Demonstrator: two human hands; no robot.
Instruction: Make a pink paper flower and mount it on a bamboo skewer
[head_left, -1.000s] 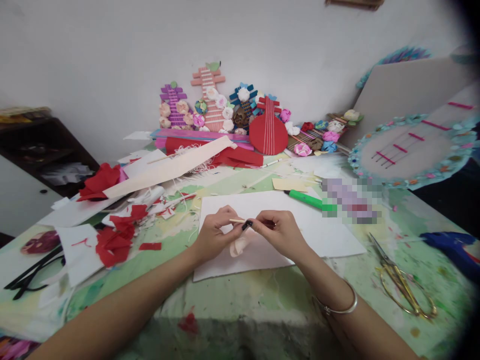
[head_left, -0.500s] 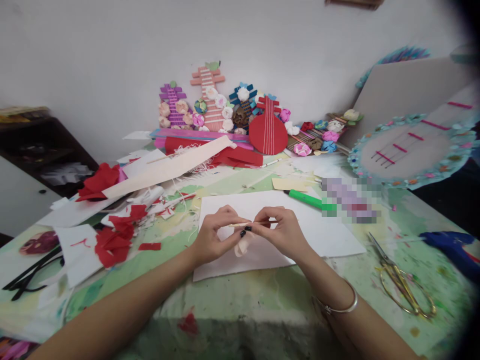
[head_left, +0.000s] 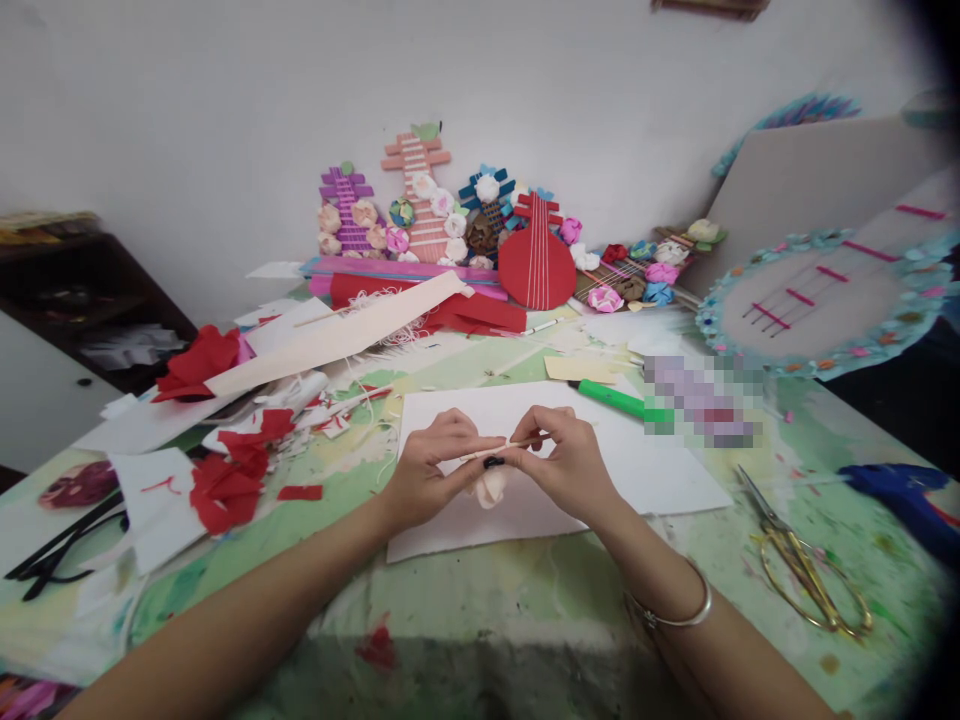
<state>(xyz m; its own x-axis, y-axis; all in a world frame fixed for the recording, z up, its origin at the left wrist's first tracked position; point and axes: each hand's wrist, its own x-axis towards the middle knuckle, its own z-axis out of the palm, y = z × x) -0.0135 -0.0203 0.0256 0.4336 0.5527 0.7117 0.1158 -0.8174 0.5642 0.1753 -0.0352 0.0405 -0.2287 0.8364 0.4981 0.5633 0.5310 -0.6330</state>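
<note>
At the near side, a table [head_left: 555,600] under a paint-stained green cover ends in a front edge running left to right, and a red scrap [head_left: 377,648] sits along that edge. Two bare forearms reach in over it, a silver bracelet [head_left: 694,605] on the right wrist. A strip of green cover separates the front edge from a white sheet [head_left: 645,470], giving the forearms some room.

Above the sheet's left half, the left hand [head_left: 429,470] pinches a thin pale stick [head_left: 472,456] between thumb and fingers; the right hand [head_left: 562,460] pinches the same stick farther right, the thumbs meeting. A soft pale-pink paper piece [head_left: 490,488] hangs just below the thumbs, over the sheet; how it joins the stick is hidden.

Right of the sheet, just beyond its edge, lie gold-handled scissors [head_left: 795,565], blades pointing away, with a blue tool [head_left: 904,505] farther right. On the left, black-framed glasses [head_left: 71,545] and crumpled red paper [head_left: 229,490] crowd the cover. A green-handled tool [head_left: 615,398] crosses the sheet's far edge.

Farther back, a long peach strip [head_left: 337,335] slants across the left side. Behind it, near the wall, a red lute-shaped craft [head_left: 537,265] stands among flower-trimmed ones.
</note>
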